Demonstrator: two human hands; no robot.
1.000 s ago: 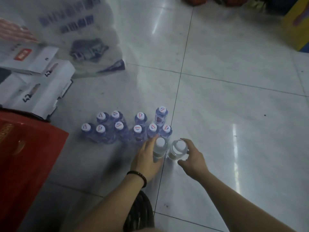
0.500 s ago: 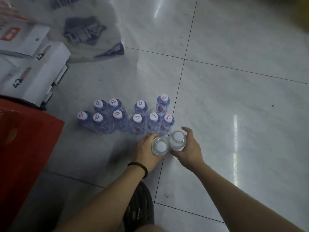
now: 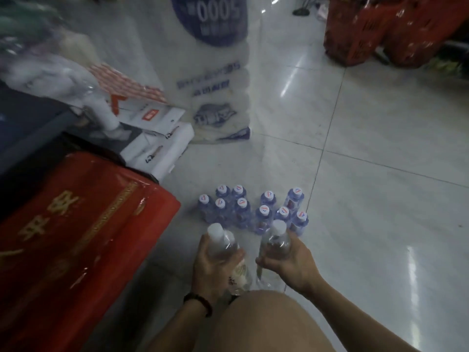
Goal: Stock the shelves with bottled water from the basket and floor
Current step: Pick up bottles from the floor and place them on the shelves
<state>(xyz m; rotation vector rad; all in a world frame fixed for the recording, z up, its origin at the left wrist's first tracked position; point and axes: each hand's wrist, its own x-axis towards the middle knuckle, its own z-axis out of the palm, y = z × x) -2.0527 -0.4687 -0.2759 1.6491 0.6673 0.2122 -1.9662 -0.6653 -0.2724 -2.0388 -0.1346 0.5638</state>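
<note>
The left hand (image 3: 214, 268) is wrapped round a clear water bottle (image 3: 227, 252), tilted, cap up. The right hand (image 3: 291, 264) grips a second bottle (image 3: 275, 243). Both bottles are held above the floor (image 3: 380, 224), just in front of a cluster of small bottles (image 3: 253, 210) standing there.

Dim overhead light — white glare streaks on the glossy floor (image 3: 380, 138), motion-blurred upper-left corner, bowed edges.

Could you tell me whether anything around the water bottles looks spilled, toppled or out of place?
Nothing stands out. The floor bottles stand upright and capped on dry-looking tile; the left hand and right hand each grip another, also capped.
</note>
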